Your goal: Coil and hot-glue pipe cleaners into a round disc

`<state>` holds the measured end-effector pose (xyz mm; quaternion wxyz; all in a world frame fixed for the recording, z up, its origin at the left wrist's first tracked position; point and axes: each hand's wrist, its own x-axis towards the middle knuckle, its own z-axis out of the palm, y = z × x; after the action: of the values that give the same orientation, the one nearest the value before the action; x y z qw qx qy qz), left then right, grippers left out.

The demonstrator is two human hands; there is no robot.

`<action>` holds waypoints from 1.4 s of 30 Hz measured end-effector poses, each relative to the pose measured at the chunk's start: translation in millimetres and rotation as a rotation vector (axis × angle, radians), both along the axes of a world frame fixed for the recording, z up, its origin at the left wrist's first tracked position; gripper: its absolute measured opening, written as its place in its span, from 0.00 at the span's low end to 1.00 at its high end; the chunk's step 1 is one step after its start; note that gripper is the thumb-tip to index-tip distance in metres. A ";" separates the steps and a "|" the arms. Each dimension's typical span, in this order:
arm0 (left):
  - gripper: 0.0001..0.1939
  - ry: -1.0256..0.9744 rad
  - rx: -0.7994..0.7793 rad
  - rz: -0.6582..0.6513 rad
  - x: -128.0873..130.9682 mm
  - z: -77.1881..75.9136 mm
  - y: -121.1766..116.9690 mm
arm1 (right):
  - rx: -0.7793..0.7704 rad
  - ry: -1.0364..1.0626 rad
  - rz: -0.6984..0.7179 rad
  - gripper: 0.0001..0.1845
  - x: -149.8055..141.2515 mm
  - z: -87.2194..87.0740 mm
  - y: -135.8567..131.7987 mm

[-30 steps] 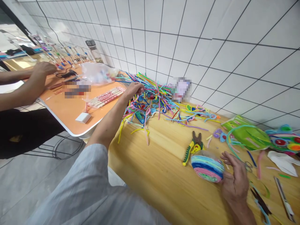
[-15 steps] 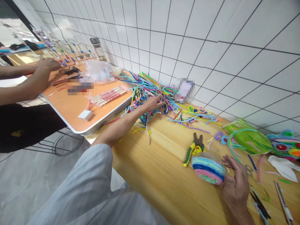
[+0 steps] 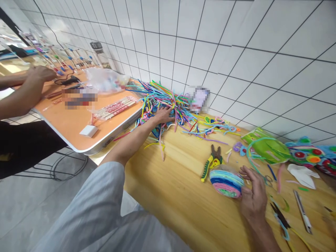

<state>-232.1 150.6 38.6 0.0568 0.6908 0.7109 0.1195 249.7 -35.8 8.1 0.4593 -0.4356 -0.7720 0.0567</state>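
On the wooden worktop (image 3: 168,185), now resting the spread left hand (image 3: 163,114) on messy pipe cleaners (image 3: 181,101), with the loosely open right hand (image 3: 254,196) beside the striped ball (image 3: 226,183).

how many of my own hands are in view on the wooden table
2: your left hand at the pipe cleaners, and your right hand beside the striped ball.

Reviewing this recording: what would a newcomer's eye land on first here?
Probably the bright tangle of pipe cleaners by the tiled wall, with the left hand at its near side. Next, the striped ball beside the right hand, then the green packet beyond.
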 end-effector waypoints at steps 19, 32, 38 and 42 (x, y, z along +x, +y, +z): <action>0.25 -0.034 -0.017 -0.098 -9.3 10.0 34.5 | -0.024 -0.001 0.003 0.34 3.7 -1.1 -1.2; 0.19 -0.008 -0.009 -0.277 -37.7 10.9 -82.5 | -0.028 -0.016 0.000 0.37 2.5 -0.7 -0.3; 0.15 -0.016 0.045 -0.288 -28.3 -17.1 -114.5 | -0.027 -0.027 -0.004 0.37 1.6 0.7 -0.4; 0.22 -0.028 0.110 -0.251 -24.9 -27.8 -115.1 | -0.025 -0.018 0.004 0.36 0.1 0.9 -0.5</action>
<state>-257.0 35.5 10.8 0.0432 0.7746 0.6103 0.1600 249.8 -36.3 9.0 0.4468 -0.4403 -0.7762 0.0633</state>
